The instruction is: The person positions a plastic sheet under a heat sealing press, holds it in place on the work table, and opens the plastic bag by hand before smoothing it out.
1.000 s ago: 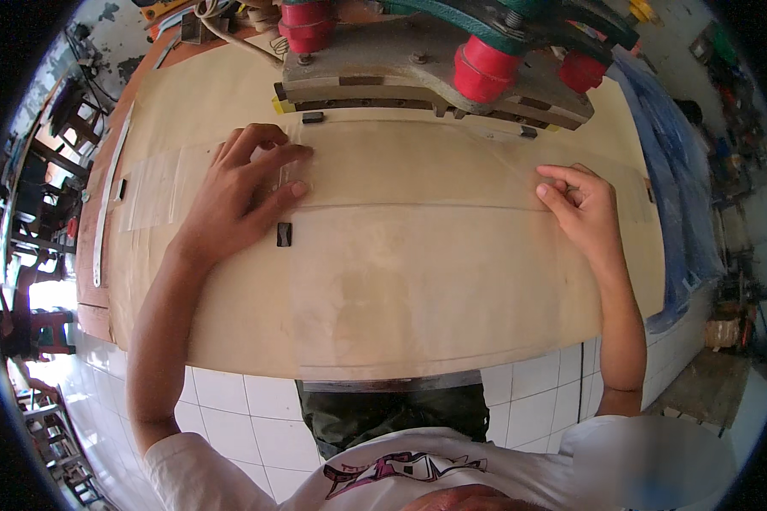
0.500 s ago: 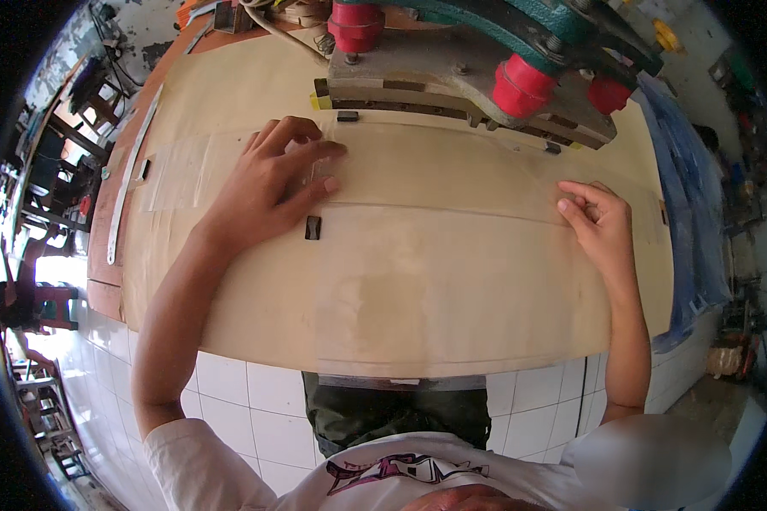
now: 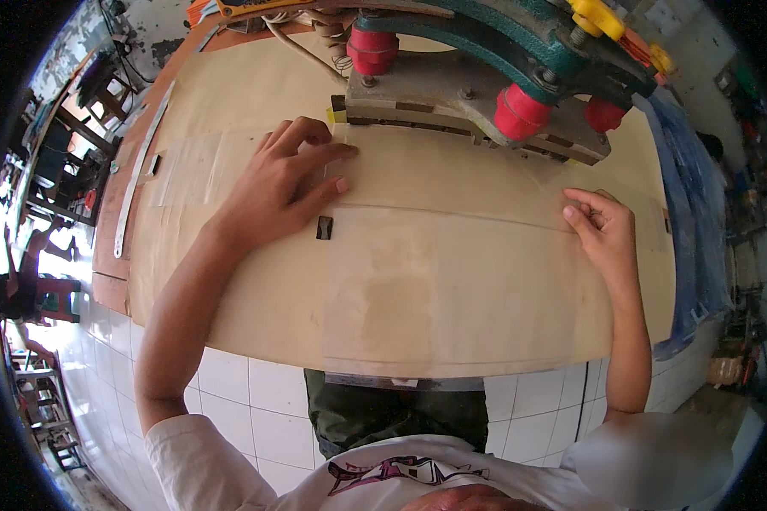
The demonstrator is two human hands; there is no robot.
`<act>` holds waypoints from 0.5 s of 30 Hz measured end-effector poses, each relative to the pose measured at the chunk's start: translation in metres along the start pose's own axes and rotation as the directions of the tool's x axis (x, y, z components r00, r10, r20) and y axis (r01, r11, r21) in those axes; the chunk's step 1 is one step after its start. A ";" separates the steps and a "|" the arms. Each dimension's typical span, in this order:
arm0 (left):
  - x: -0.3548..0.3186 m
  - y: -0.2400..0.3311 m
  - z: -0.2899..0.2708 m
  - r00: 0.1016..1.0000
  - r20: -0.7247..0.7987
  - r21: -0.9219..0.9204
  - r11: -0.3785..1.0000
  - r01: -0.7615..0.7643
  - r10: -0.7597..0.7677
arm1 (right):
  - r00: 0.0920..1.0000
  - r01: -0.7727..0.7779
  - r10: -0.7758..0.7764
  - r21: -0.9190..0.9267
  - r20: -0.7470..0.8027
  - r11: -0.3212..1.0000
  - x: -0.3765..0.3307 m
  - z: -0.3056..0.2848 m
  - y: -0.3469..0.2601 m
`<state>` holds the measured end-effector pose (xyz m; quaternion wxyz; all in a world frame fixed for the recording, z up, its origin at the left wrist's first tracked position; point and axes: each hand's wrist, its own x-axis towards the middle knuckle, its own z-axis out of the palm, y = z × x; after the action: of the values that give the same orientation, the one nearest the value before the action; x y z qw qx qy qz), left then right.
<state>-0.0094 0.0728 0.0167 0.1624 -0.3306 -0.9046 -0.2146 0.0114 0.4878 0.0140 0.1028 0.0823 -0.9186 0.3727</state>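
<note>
Clear plastic sheet (image 3: 452,255) lies flat on the tan desk (image 3: 256,315), far edge under the green press (image 3: 486,94). Left hand (image 3: 285,183) presses it down, fingers spread, grasping nothing; right hand (image 3: 601,226) pinches the sheet's right edge, likely keeping it taut and aligned.

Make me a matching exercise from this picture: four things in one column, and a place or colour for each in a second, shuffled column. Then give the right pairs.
Things:
1. left hand
2. right hand
3. round knobs on the green machine
4. metal ruler

Places or colours:
A. red
B. lying along the table's far left side
C. flat on the clear sheet, fingers spread, near the machine's base
D. pinching the sheet's edge on the right

Pairs: 1-C, 2-D, 3-A, 4-B
</note>
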 end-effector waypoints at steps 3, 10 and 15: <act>0.000 -0.001 0.001 1.000 0.005 -0.009 1.000 0.004 -0.004 | 1.000 -0.005 0.005 0.000 -0.001 1.000 0.000 0.001 0.000; -0.001 -0.002 0.002 1.000 -0.003 -0.023 1.000 -0.003 0.003 | 1.000 -0.019 0.019 -0.008 0.001 1.000 0.000 0.000 0.001; -0.001 -0.001 0.000 1.000 0.001 -0.012 1.000 0.001 -0.001 | 1.000 0.007 -0.007 0.003 0.000 1.000 0.000 0.000 0.002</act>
<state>-0.0093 0.0713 0.0163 0.1597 -0.3312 -0.9035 -0.2200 0.0109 0.4888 0.0128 0.1038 0.0858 -0.9178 0.3736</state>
